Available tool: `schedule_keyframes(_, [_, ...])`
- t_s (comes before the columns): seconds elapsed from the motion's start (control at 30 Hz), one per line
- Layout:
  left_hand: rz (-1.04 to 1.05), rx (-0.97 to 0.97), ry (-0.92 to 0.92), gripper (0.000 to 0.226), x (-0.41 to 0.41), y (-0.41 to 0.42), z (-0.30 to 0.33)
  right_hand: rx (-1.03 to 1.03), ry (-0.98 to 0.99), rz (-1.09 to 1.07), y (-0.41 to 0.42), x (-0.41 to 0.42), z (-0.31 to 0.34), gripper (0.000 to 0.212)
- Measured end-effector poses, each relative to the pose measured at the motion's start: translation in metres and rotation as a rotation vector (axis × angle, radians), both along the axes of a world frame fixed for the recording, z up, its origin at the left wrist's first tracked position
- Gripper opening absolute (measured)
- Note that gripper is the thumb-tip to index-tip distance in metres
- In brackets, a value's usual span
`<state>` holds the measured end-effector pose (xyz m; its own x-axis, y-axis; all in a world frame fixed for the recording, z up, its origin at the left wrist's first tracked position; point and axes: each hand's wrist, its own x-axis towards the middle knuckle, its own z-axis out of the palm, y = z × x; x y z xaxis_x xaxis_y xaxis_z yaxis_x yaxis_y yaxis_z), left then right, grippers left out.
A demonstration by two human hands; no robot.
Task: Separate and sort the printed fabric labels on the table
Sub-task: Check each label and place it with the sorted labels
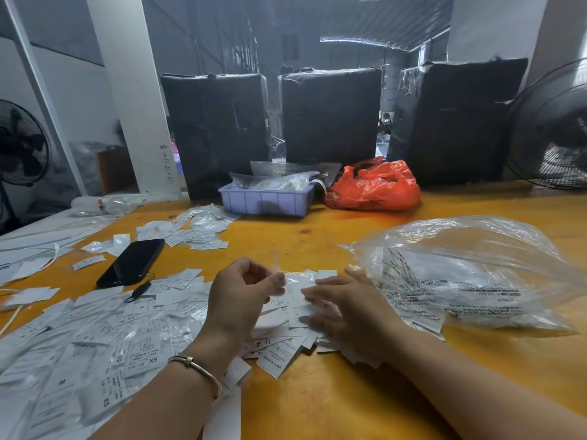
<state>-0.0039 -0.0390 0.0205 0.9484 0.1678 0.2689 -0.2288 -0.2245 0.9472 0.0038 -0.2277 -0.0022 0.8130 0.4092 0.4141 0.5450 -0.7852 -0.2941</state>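
Now both hands are over a small heap of labels (287, 325) near the table's (333, 404) front middle. The left hand (244, 293) has its fingers curled, with thumb and forefinger pinched together on something thin and pale; it is blurred, so whether that is one label I cannot tell. A bangle (197, 369) sits on that wrist. The right hand (343, 308) lies flat with fingers straight and spread, pressing down on the heap.

A far larger spread of labels, some in clear sleeves marked XS and M, covers the table's left part (79, 344). More lie in a loose patch (193, 230) farther back. A black phone (131, 263) lies between those two lots. Just right of the right hand sits a crumpled clear bag (470, 271) with printed warnings. At the back stand a lilac tray (265, 201) holding clear packets, an orange bag (374, 185) beside it, and three black-wrapped boxes (330, 115) behind. A fan (552, 128) stands at the right edge.
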Motion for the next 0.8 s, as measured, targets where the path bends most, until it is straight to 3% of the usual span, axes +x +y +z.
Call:
schedule_keyframes(0.13, [-0.027,0.025,0.011,0.012,-0.001,-0.001,-0.001,0.09,-0.081,0.11,-0.005,0.001,0.001,0.019])
schedule_keyframes(0.23, [-0.053,0.034,0.007,0.004,0.0,-0.001,-0.002,0.101,-0.062,0.098,-0.01,-0.001,0.004,0.01])
schedule_keyframes(0.4, [-0.104,0.023,0.039,0.003,0.0,-0.002,-0.003,0.258,-0.135,0.076,-0.018,-0.006,0.017,0.011])
schedule_keyframes(0.53, [-0.192,0.003,0.052,0.007,-0.004,-0.002,0.001,0.707,0.142,0.117,-0.03,-0.008,0.026,0.005])
schedule_keyframes(0.6, [-0.236,0.006,0.05,0.01,-0.005,-0.003,0.002,0.834,0.216,0.151,-0.034,-0.01,0.03,0.014])
schedule_keyframes(0.67, [-0.279,0.015,0.043,0.011,-0.006,-0.004,0.002,0.909,0.228,0.152,-0.036,-0.012,0.035,0.024])
schedule_keyframes(0.8, [-0.324,0.067,0.013,0.007,-0.007,-0.004,0.001,0.969,0.202,0.157,-0.035,-0.014,0.037,0.024])
